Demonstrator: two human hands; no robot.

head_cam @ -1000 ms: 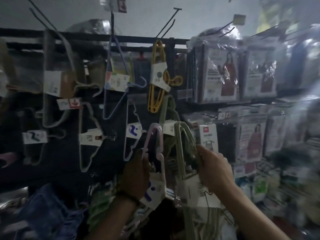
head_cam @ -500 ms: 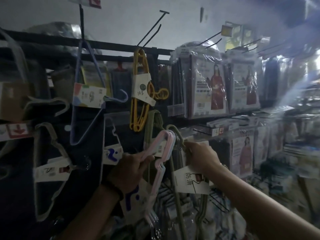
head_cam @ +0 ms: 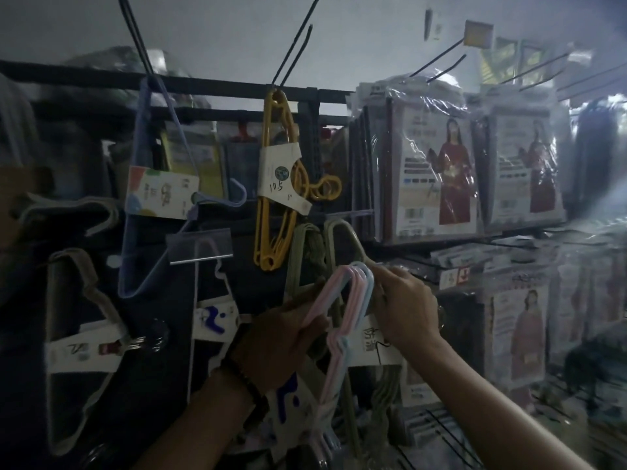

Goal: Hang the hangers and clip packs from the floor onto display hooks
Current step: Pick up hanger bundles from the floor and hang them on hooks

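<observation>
My left hand (head_cam: pixel 278 337) grips a bundle of pink and pale-blue hangers (head_cam: pixel 342 320) by the side below its top bend; the bundle has a white card label with blue marks (head_cam: pixel 291 401). My right hand (head_cam: pixel 403 307) pinches the top loop of that bundle beside a green hanger pack (head_cam: pixel 339 239) that hangs on a display hook. A white label (head_cam: pixel 369 337) shows under my right hand. The hook itself is hidden behind the hangers and my fingers.
A yellow hanger pack (head_cam: pixel 274 178) hangs above centre, a blue hanger pack (head_cam: pixel 152 184) at upper left, white and grey hanger packs (head_cam: pixel 74 300) at left. Bare black hook prongs (head_cam: pixel 298 42) stick out on top. Plastic-wrapped garment packs (head_cam: pixel 437 167) fill the right side.
The pink and blue bundle has risen and moved right, up to the green pack. My right hand shifted from the green pack's neck to the top of the pink bundle. The view came closer.
</observation>
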